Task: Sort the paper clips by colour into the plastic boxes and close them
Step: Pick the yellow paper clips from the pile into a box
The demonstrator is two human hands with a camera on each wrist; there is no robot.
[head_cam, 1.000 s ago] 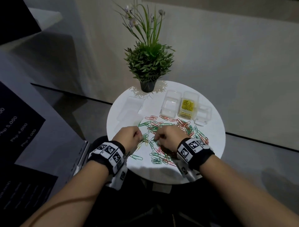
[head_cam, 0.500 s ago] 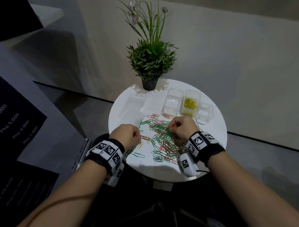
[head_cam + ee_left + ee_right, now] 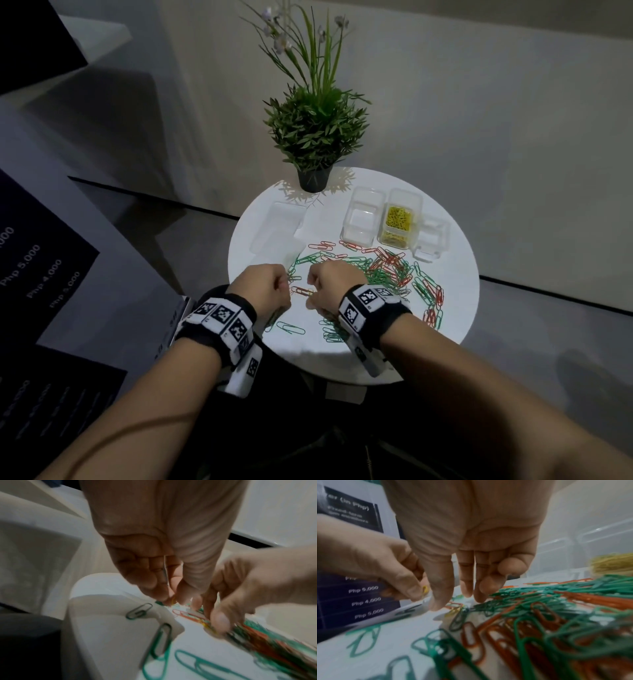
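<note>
At six o'clock on the round table [image 3: 455, 274], a yellow clip [image 3: 424, 589] is being pinched by the left hand [image 3: 265, 289] while the right hand [image 3: 329, 286], fingers loosely extended and empty, is being lowered toward light, springy, slippery paper clips [image 3: 387, 270], probably best nipped at one loop.

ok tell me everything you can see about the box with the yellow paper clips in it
The box with the yellow clips is a small, clear, rectangular container that looks like plastic, standing upright and open, no lid on it. It is partly filled with a heap of yellow paper clips. It sits on the far side of the round white table, middle of a row of three clear boxes, close beside the empty ones on each side. Neither hand touches it; red and green clips lie loose in front of it.
</note>
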